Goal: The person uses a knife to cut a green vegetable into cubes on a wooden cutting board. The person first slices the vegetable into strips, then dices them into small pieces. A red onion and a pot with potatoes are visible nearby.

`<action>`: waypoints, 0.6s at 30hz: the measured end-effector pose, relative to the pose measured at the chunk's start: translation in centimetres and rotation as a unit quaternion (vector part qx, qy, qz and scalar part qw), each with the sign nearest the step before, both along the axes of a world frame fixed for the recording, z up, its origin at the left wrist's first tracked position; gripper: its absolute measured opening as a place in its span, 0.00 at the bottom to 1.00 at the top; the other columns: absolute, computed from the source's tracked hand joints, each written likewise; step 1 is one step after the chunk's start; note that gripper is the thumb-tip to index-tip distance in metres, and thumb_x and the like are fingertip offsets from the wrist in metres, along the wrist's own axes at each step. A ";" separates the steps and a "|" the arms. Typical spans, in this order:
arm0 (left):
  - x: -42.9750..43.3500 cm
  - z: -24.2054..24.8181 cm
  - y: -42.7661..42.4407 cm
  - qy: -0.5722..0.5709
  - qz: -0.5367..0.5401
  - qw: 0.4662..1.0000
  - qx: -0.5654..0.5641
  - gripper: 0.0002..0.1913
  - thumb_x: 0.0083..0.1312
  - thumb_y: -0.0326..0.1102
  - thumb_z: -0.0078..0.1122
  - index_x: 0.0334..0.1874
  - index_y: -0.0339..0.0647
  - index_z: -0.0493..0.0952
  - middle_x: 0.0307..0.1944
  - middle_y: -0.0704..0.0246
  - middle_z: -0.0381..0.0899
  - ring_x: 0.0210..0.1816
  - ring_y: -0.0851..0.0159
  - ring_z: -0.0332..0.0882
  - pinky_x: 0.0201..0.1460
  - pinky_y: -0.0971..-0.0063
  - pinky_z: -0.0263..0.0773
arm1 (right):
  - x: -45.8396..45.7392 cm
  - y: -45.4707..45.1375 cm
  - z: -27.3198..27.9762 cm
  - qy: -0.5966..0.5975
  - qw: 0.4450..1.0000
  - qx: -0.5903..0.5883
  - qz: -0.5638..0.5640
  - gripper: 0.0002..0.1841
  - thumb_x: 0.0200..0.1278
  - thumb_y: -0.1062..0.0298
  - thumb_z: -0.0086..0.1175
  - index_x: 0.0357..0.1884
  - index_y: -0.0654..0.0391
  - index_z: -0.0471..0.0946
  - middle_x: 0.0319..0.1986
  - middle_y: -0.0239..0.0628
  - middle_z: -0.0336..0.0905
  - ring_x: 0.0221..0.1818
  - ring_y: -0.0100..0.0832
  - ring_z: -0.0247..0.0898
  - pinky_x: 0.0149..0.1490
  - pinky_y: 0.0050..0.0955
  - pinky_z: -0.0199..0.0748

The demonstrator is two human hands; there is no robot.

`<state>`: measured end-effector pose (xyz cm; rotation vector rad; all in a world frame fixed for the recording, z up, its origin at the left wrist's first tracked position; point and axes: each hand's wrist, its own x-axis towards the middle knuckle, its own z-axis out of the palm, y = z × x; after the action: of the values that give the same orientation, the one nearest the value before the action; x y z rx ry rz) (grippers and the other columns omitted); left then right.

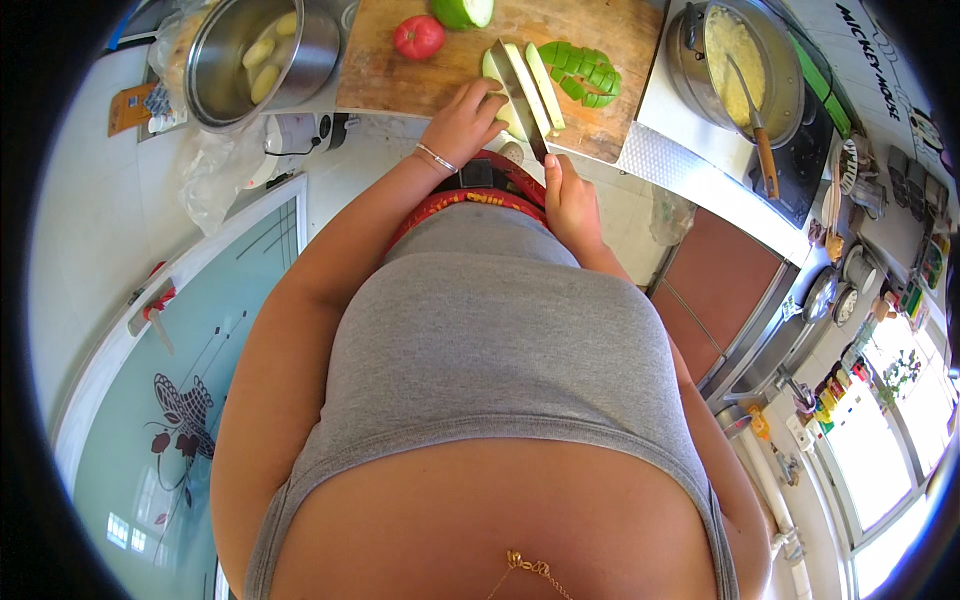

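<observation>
My right hand (571, 196) grips the handle of a kitchen knife (519, 97), whose blade stands in a pale green vegetable (495, 71) on a wooden cutting board (382, 79). Bent fingers of my left hand (469, 116) rest on the uncut part, left of the blade. Right of the blade lie long pale cut strips (546, 84). Further right is a group of small green cut pieces (581, 71). A red tomato (418, 37) and a larger green-skinned piece with a pale cut face (463, 9) lie at the board's far side.
Left of the board stands a steel pot (319, 64) holding several peeled potatoes (265, 82) in liquid. To the right, a pan (686, 67) of yellow food, with a wooden-handled spatula (763, 150) in it, sits on a black cooktop (799, 176). The counter's metal edge (690, 176) runs before me.
</observation>
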<state>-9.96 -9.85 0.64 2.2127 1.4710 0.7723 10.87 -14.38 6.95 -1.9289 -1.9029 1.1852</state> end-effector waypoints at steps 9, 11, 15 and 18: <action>-0.8 -0.5 0.3 -0.006 -0.033 0.999 0.012 0.18 0.57 0.34 0.67 0.49 0.37 0.76 0.53 0.64 0.71 0.57 0.55 0.72 0.59 0.66 0.73 | -0.5 0.3 -0.4 -0.034 0.999 -0.009 0.010 0.19 0.78 0.50 0.38 0.43 0.56 0.72 0.25 0.61 0.79 0.32 0.66 0.76 0.36 0.61 0.73; -1.2 -0.5 0.4 0.001 -0.046 0.999 0.023 0.18 0.57 0.34 0.67 0.49 0.37 0.76 0.52 0.64 0.72 0.57 0.56 0.72 0.59 0.66 0.73 | -0.6 0.4 -0.4 -0.045 0.999 -0.012 0.015 0.19 0.78 0.50 0.38 0.43 0.56 0.72 0.25 0.61 0.79 0.32 0.66 0.76 0.36 0.60 0.73; -1.5 -1.1 0.7 -0.007 -0.059 0.998 0.014 0.17 0.58 0.33 0.66 0.49 0.38 0.77 0.52 0.64 0.72 0.57 0.56 0.73 0.59 0.66 0.73 | -0.9 0.4 -0.6 -0.058 0.998 -0.013 0.021 0.19 0.78 0.50 0.39 0.43 0.56 0.72 0.25 0.61 0.79 0.31 0.65 0.77 0.36 0.61 0.74; -1.5 -1.3 0.7 -0.016 -0.061 0.998 0.011 0.17 0.57 0.32 0.66 0.49 0.38 0.77 0.53 0.64 0.73 0.56 0.56 0.74 0.59 0.65 0.73 | -1.7 0.9 -1.4 -0.048 0.999 0.003 0.015 0.19 0.78 0.50 0.39 0.42 0.56 0.72 0.25 0.61 0.79 0.31 0.66 0.77 0.35 0.61 0.74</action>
<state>-11.44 -9.19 -0.64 2.2721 1.3044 0.7822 9.21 -13.44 5.54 -1.9955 -1.9868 1.1126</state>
